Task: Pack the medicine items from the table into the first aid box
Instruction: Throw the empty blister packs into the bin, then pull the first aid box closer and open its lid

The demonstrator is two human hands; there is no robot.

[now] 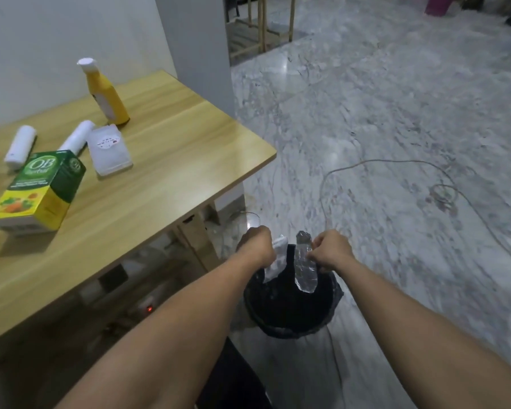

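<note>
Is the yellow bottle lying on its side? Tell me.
No, the yellow bottle stands upright on its base near the table's far edge, white cap on top.

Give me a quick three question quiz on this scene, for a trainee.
1. True or false: both hands are over the black bin.
2. What does the right hand hold? A clear wrapper, B bottle, C box.
3. Which item on the wooden table stands upright?

Key:
1. True.
2. A, the clear wrapper; the left hand grips a white piece.
3. The yellow bottle.
</note>
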